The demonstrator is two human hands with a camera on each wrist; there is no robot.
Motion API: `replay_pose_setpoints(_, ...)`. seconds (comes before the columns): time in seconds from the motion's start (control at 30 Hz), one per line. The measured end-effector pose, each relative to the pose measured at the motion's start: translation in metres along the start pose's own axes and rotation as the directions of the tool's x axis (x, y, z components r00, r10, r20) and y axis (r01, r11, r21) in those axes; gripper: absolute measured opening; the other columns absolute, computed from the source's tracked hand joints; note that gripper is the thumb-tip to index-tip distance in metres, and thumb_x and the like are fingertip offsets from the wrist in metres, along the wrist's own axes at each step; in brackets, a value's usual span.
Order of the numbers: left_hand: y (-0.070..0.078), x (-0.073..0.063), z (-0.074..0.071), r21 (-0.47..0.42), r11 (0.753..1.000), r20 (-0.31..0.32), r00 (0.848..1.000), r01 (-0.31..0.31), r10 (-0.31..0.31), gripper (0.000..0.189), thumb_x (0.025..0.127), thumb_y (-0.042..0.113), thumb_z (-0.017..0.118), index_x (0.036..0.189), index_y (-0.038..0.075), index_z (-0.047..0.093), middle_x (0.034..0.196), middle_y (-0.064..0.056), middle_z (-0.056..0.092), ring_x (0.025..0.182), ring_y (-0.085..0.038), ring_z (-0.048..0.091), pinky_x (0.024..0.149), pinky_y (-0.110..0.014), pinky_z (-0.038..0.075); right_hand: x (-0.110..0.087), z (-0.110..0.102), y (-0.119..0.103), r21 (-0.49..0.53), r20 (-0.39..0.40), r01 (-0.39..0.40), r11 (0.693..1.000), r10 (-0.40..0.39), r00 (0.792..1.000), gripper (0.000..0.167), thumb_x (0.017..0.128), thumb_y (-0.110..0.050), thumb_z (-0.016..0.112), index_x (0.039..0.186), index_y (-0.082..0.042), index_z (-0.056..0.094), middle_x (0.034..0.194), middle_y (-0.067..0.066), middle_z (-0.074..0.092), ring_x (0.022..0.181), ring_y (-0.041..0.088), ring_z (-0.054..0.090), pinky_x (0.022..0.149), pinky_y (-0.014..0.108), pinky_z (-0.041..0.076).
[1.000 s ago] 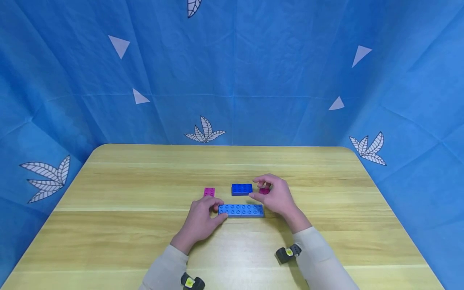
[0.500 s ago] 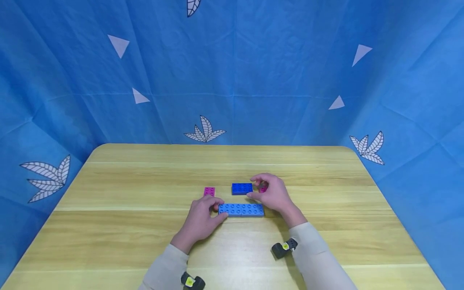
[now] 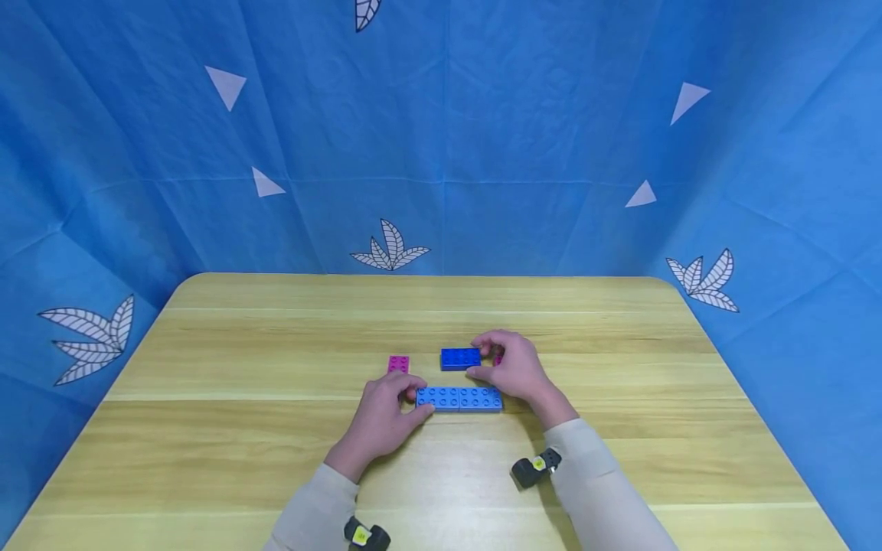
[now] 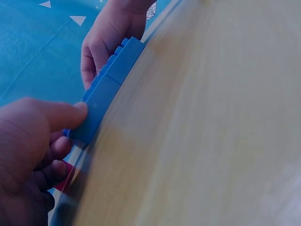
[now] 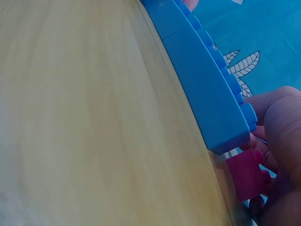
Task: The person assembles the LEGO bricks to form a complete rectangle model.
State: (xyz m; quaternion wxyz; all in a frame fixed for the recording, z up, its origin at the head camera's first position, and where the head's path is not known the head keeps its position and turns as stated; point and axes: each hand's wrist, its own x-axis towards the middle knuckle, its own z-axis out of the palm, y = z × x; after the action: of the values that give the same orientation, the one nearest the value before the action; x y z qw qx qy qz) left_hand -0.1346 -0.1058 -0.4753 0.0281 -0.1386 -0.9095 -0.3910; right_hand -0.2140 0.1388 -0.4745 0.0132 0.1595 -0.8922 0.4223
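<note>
Tight gaps among the bricks, wide room to either side.
On the desk (image 3: 207,367), the light blue row (image 3: 459,399) bars the straight way from the front to the dark blue brick (image 3: 459,360), with a narrow strip between them. The left hand (image 3: 384,413) blocks the row's left end; the right hand (image 3: 513,369) crowds the dark brick's right end, beside one pink brick (image 5: 245,174). Another pink brick (image 3: 398,363) leaves a passable gap to the dark one, reachable from behind, where bare wood runs to the cloth (image 3: 482,138).
</note>
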Motion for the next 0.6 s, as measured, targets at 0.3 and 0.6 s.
replay_pose_setpoints(0.3, -0.0006, -0.0001, 0.0000, -0.016, 1.000, -0.001, 1.000, 0.006, -0.006, 0.028, 0.085, 0.024, 0.082, 0.109, 0.012, 0.071, 0.084, 0.008, 0.054, 0.076, -0.015, 0.047, 0.074, -0.036, 0.037, 0.0009, 0.0001, -0.0010, -0.015, -0.003, 0.004, 1.000, -0.004, 1.000, 0.033, 0.074, -0.011, 0.090, 0.103, -0.009, 0.074, 0.084, -0.001, 0.062, 0.070, 0.019, 0.051, 0.064, 0.035, 0.043)
replay_pose_setpoints(0.6, 0.0002, -0.0011, 0.0005, -0.018, 1.000, -0.005, 1.000, 0.005, -0.005, 0.029, 0.085, 0.023, 0.082, 0.109, 0.011, 0.071, 0.084, 0.007, 0.054, 0.076, -0.015, 0.047, 0.073, -0.035, 0.038, -0.0008, -0.0008, -0.0012, -0.002, 0.017, -0.020, 1.000, 0.020, 1.000, 0.030, 0.076, -0.013, 0.089, 0.102, -0.010, 0.073, 0.084, -0.002, 0.061, 0.072, 0.020, 0.051, 0.067, 0.036, 0.044)
